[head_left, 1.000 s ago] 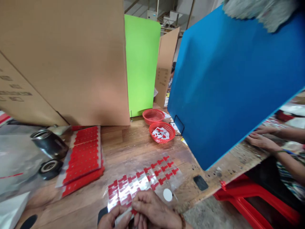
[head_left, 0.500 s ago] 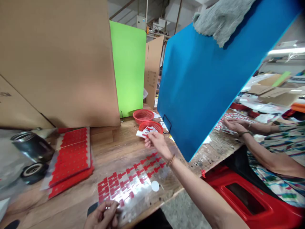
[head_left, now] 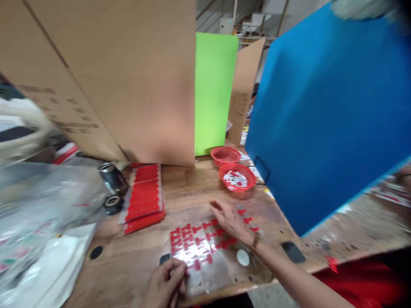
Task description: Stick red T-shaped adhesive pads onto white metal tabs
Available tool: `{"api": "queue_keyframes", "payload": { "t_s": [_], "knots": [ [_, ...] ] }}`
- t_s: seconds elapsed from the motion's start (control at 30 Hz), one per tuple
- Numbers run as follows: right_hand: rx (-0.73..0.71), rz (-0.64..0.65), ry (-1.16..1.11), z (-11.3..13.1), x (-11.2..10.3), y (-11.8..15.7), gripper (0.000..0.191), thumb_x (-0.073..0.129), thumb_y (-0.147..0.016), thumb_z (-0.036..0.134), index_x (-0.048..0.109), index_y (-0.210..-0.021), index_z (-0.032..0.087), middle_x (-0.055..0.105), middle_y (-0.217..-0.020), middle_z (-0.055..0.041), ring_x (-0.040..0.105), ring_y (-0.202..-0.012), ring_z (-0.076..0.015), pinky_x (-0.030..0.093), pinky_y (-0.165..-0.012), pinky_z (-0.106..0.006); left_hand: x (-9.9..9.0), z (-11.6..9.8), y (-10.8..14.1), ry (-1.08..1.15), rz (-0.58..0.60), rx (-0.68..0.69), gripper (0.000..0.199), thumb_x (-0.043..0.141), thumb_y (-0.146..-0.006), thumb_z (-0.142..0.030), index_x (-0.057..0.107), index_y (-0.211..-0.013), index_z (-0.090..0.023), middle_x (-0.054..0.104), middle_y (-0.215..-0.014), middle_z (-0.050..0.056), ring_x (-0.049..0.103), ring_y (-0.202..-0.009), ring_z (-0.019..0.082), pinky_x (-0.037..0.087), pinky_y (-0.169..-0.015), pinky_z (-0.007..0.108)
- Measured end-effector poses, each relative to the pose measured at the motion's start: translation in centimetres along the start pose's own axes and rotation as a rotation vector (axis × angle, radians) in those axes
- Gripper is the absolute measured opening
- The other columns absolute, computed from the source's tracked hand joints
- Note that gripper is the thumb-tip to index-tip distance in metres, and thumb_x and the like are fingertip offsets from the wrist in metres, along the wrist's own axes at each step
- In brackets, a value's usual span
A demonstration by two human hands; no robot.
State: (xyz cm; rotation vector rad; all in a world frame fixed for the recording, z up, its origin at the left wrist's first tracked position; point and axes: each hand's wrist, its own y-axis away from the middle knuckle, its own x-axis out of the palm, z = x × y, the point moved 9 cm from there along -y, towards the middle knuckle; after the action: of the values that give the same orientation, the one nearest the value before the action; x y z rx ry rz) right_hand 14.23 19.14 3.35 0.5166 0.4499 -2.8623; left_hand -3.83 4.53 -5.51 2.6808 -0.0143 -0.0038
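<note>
Across the near part of the wooden counter [head_left: 122, 273], a transparent plastic sheet [head_left: 221, 276] is laid flat; red T-shaped pieces [head_left: 177, 243] are set out on it in slanting rows, packed more closely at the left and partly hidden at the right. The far middle of the rows is covered by the right hand [head_left: 229, 218], whose fingers are loosely opened, with nothing seen to be held; whether the sheet is touched by it cannot be told. At the sheet's near left edge the left hand [head_left: 167, 282] is placed, its fingers curled and thumb and forefinger brought close together; whether a piece is pinched there cannot be made out.

As far as can be judged, only part has been done: a heap of white and red pieces [head_left: 236, 179] is gathered in the nearer red basket [head_left: 230, 187], while many red pieces are left on the sheet; no exact count can be given. Just beyond, another red basket [head_left: 221, 164] is stood; at the left, stacked red sheets [head_left: 144, 194] are laid beside a metal cup [head_left: 112, 176] and a black lid [head_left: 113, 205]; a white disc [head_left: 243, 258] is seen near the sheet's right side.
</note>
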Motion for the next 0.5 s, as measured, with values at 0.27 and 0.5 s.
{"api": "queue_keyframes", "payload": {
  "t_s": [0.27, 0.5],
  "knots": [
    [-0.405, 0.28, 0.655, -3.4, 6.4, 3.5, 0.051, 0.048, -0.09, 0.043, 0.044, -0.138, 0.024, 0.045, -0.142, -0.0108, 0.038, -0.133, -0.0287, 0.033, -0.107, -0.051, -8.7, -4.1, 0.9, 0.012, -0.246, 0.094, 0.059, 0.054, -0.067, -0.072, 0.053, -0.074, -0.013, 0.056, -0.05, -0.002, 0.034, -0.031, 0.003, 0.018, -0.035, 0.018],
    [-0.589, 0.181, 0.725, -9.8, 7.6, 3.2, 0.051, 0.043, -0.089, 0.041, 0.046, -0.138, 0.028, 0.05, -0.138, -0.0082, 0.051, -0.122, -0.03, 0.048, -0.092, -0.044, -17.0, -10.1, 2.8, -0.083, -0.491, 0.21, 0.052, 0.055, -0.072, -0.065, 0.054, -0.073, -0.014, 0.056, -0.054, -0.002, 0.037, -0.034, 0.005, 0.024, -0.037, 0.019]
  ]
}}
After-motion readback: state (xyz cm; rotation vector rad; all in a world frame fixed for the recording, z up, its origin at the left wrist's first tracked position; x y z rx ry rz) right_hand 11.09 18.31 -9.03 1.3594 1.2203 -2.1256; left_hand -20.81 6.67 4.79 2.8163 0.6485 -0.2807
